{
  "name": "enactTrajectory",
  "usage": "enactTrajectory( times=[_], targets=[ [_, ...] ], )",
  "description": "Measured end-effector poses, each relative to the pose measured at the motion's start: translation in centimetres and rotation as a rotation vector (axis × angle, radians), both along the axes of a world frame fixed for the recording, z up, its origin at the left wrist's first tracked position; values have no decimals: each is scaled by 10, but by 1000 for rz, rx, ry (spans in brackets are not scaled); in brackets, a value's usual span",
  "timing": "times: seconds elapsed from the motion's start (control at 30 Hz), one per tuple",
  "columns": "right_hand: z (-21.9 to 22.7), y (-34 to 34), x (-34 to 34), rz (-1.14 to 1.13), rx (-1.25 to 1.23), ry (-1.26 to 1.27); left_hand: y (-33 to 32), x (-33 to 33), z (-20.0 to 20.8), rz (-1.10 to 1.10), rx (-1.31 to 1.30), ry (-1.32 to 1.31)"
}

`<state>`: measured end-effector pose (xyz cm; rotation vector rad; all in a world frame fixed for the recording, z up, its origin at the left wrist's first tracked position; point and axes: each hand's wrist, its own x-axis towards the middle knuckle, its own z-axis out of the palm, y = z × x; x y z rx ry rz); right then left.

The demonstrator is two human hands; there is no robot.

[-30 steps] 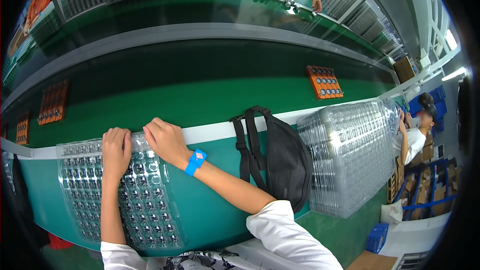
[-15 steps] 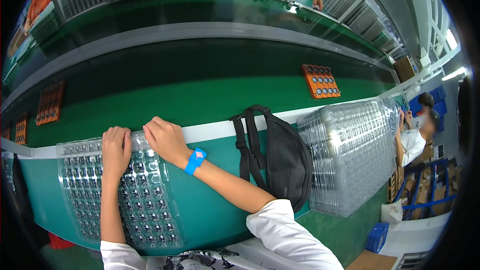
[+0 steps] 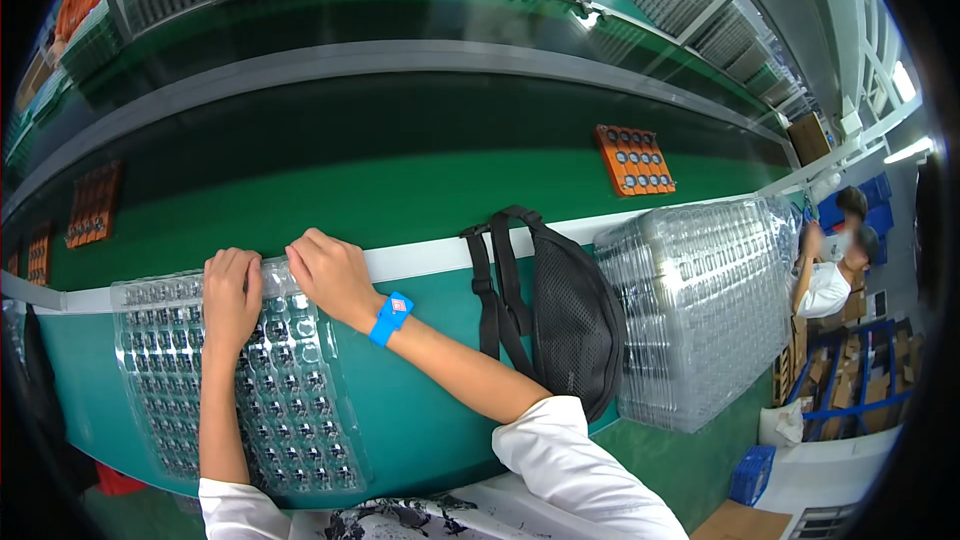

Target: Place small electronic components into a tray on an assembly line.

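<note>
A clear plastic blister tray [image 3: 295, 380] lies on the green bench, its pockets filled with small dark and metallic parts. My left hand [image 3: 232, 300] rests over the tray's far edge, fingers bent and held together. Beside it my right hand [image 3: 333, 280], with a blue band [image 3: 391, 318] at the wrist, sits curled at the tray's far right corner, against the white rail [image 3: 425, 259]. The fingertips of both hands are hidden, so whatever they grip does not show.
A black bag [image 3: 570, 310] with straps lies right of the tray, beside a tall stack of clear trays [image 3: 700, 320]. Beyond the rail, a green conveyor [image 3: 430, 185] carries orange fixtures [image 3: 635, 160] with round parts. Co-workers [image 3: 825, 280] stand at the far right.
The orange fixtures have shifted slightly left along the conveyor. Across the line, a co-worker's hand has drawn back. At right, a co-worker's arm has moved. My hands stay in place.
</note>
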<state>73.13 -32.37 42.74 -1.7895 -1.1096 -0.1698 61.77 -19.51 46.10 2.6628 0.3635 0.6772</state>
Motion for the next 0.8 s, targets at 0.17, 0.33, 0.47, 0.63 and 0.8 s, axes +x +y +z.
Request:
enactTrajectory(
  times=[0.17,0.33,0.47,0.63,0.8],
  targets=[
    [5,4,-4,12,35,4,2,-5,9,10,25,2],
    [-1,1,0,9,37,-4,0,-2,1,-6,4,-2],
    [-1,1,-2,3,10,1,0,-2,1,9,-5,-8],
    [0,1,-1,13,24,2,1,-2,0,-4,12,-5],
    [-1,1,0,18,17,3,0,-2,3,-3,5,-4]
  ],
)
